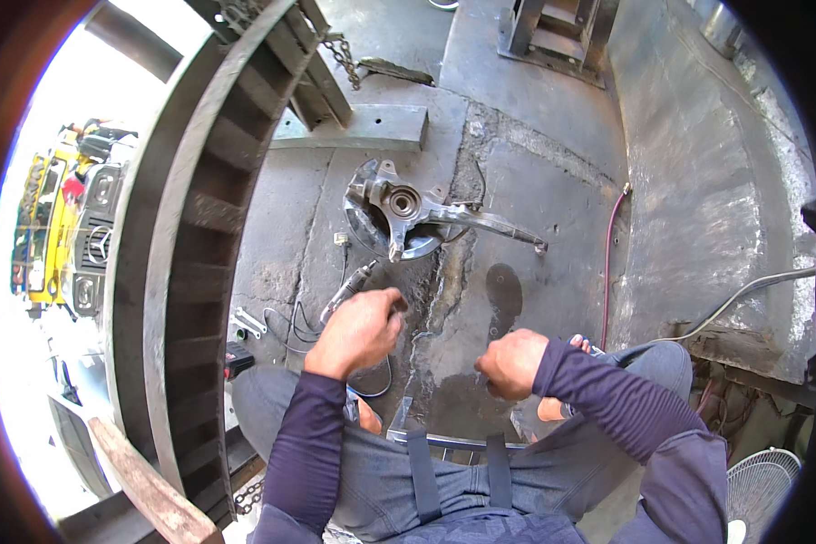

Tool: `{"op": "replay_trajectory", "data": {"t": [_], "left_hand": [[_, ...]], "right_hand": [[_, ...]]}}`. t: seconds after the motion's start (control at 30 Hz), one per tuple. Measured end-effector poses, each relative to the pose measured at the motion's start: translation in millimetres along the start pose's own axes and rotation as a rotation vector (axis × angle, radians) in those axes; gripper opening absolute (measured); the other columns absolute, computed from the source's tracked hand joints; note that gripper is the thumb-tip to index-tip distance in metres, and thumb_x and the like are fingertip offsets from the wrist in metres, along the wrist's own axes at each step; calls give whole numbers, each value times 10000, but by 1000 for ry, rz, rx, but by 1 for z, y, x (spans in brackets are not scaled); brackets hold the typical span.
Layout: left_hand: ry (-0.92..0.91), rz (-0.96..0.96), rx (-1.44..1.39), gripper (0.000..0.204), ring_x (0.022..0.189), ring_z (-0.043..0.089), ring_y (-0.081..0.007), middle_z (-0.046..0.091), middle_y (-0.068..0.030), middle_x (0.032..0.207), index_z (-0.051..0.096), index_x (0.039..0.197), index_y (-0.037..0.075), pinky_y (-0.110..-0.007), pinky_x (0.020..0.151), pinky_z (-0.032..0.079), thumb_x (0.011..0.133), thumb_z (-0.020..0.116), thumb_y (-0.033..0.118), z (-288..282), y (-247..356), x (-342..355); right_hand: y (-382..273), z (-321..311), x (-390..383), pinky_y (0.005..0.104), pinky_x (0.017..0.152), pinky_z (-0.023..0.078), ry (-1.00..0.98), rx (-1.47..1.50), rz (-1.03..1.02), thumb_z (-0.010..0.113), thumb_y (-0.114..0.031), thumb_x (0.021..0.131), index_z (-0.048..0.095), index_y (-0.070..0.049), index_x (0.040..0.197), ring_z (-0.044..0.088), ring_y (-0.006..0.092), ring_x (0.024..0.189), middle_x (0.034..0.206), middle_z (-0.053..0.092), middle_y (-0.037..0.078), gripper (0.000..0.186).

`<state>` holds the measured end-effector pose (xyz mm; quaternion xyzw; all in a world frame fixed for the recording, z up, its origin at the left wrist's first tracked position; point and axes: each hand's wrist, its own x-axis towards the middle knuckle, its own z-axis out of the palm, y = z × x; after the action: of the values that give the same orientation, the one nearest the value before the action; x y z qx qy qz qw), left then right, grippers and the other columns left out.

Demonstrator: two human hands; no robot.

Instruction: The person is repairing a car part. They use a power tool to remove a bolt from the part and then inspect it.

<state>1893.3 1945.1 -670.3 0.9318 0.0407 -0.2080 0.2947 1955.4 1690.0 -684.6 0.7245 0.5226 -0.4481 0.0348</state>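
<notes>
A steering knuckle (408,204) with a round hub bore, a long arm and a curved dark shield lies on the concrete floor ahead of me. My left hand (361,332) is held over the floor with its fingers curled in. Just beyond it, partly covered by it, lies a slim grey power tool (347,287), its silver tip toward the knuckle. My right hand (514,364) is closed in a loose fist near my right knee, apart from the knuckle. The insides of both hands are hidden, so I cannot make out what they hold, if anything.
Wrenches (247,321) and a dark red-and-black object (238,360) lie at left, beside a tall steel frame (190,227). A steel beam (372,127) lies beyond the knuckle. A red hose (609,263) runs along the right wall; a fan (762,490) stands lower right.
</notes>
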Motion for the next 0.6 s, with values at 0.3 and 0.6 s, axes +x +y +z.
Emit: {"op": "replay_trajectory", "data": {"t": [0.3,0.6], "left_hand": [[714,160,-409,254,1006,695,-187,741,-121,1088,677,1200,16,-321,891,533,960,601,44,-43,10,-65],[1081,-10,-322,282,1165,630,-210,673,-133,1238,653,1233,-37,-345,1039,470,971,570,29,-22,50,-258]], "right_hand": [[25,-54,2,445,904,565,366,84,107,630,-220,841,754,-70,1067,714,367,1015,1055,739,210,298],[66,-84,-90,420,997,520,1125,252,304,603,-247,897,701,-55,1212,671,358,1123,1200,696,218,382]]}}
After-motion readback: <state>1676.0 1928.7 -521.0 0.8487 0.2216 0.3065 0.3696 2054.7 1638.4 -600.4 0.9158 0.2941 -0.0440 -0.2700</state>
